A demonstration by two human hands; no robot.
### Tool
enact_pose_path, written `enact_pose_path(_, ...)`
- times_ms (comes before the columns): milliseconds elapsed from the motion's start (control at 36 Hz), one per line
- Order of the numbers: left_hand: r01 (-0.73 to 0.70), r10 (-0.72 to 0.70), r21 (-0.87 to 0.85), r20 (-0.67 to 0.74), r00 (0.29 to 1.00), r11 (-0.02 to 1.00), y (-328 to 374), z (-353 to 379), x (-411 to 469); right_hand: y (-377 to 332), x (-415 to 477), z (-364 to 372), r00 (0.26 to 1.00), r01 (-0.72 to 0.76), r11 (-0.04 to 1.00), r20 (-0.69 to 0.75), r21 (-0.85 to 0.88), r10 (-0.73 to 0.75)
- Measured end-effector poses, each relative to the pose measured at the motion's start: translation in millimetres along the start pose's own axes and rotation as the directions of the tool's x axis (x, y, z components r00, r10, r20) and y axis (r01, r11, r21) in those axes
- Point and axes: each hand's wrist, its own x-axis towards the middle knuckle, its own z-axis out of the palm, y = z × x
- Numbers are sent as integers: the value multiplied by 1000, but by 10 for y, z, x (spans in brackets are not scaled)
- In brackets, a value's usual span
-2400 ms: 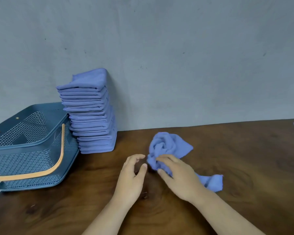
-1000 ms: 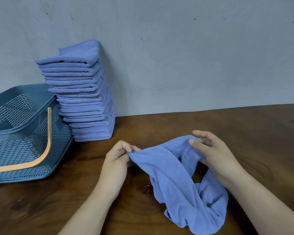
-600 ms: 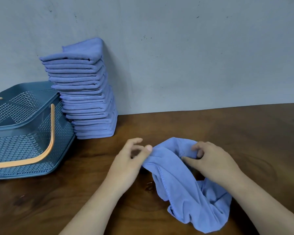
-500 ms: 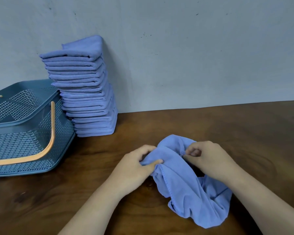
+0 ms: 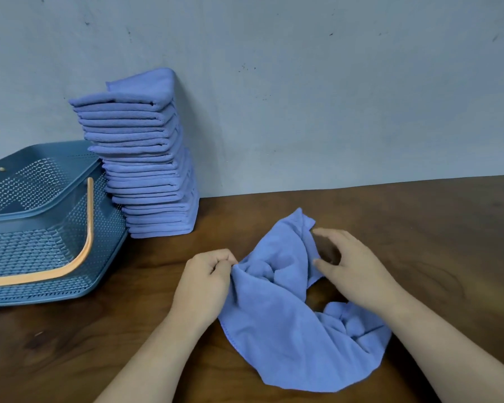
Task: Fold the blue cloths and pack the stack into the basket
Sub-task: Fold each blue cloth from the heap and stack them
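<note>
Right of the stack, the crumpled, twisted cloth is pinched at its edge by the left hand, while the right hand, fingers loose, touches it.

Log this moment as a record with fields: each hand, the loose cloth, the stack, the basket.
left hand: fingers curled, pinching an edge of the loose blue cloth
right hand: fingers straight, thumb by the cloth, gripping nothing
loose blue cloth: crumpled, unfolded, on the table between the hands
stack of folded blue cloths: on the table by the wall, beside the basket
basket: blue mesh, orange handle lowered, no cloth visible inside
</note>
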Motion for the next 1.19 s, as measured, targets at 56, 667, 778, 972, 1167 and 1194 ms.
enact_pose_path(56,-40,41,37,-19,999,998,27,8,-18,0,-16,29,998,-57,984,-26,-168,54)
enact_pose_path(667,-44,80,-173,207,975,984,75,-2,-58,283,140,-26,971,-69,991,-220,114,93)
enact_pose_path(778,-78,77,205,11,997,976,-131,73,103,254,118,-15,978,-80,996,-194,-43,70)
enact_pose_path(972,-10,-124,575,193,973,818,-209,196,213,272,112,-2,987,-103,965,-142,-243,70)
enact_pose_path(1167,26,-128,455,195,972,890,-77,181,728,333,125,72,986,-75,952,-167,-298,25)
enact_pose_path(1194,5,-155,485,270,950,874,-90,216,838,312,114,67,986,-83,928,-163,-362,25)
